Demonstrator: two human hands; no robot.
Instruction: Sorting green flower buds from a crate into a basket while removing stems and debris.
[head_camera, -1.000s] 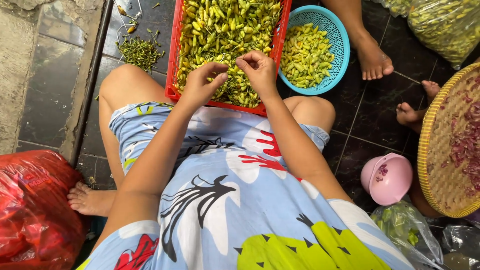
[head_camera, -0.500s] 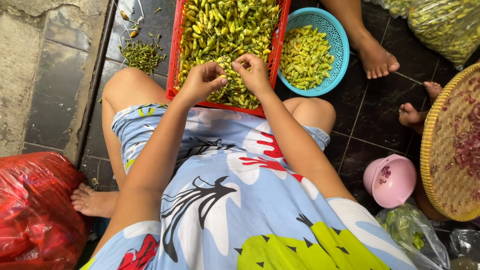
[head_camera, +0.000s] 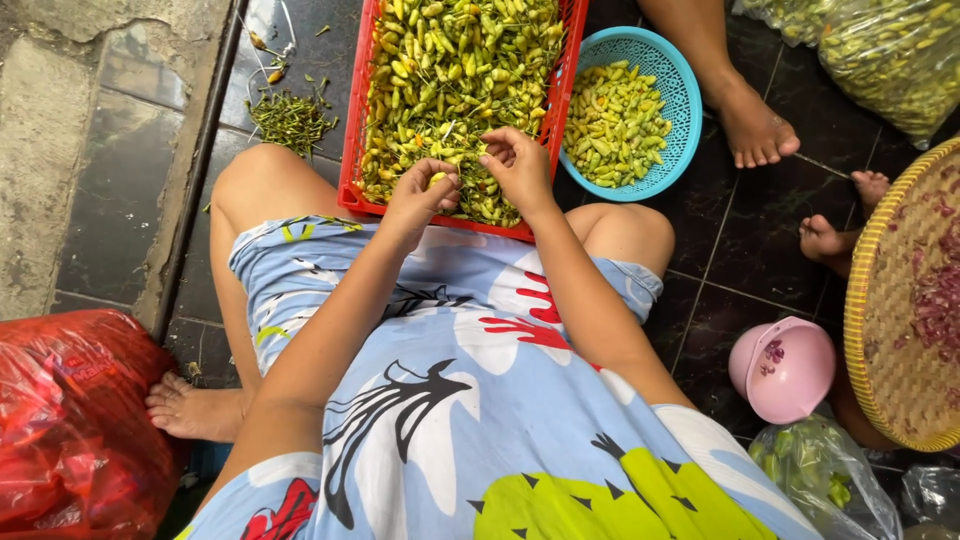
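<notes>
Both hands now closer together over one red crate (head_camera: 352, 150): left hand (head_camera: 425, 195) and right hand (head_camera: 518, 165) each pinching chillies (head_camera: 450, 70).

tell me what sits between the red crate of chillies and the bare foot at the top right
In the head view, a round blue basket of stemmed yellow-green chillies sits between the red crate and the foot, touching the crate's right edge.

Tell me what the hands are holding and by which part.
The left hand pinches a small yellow-green chili in its fingertips; which end cannot be told. The right hand hovers beside it, contents unclear.
</notes>
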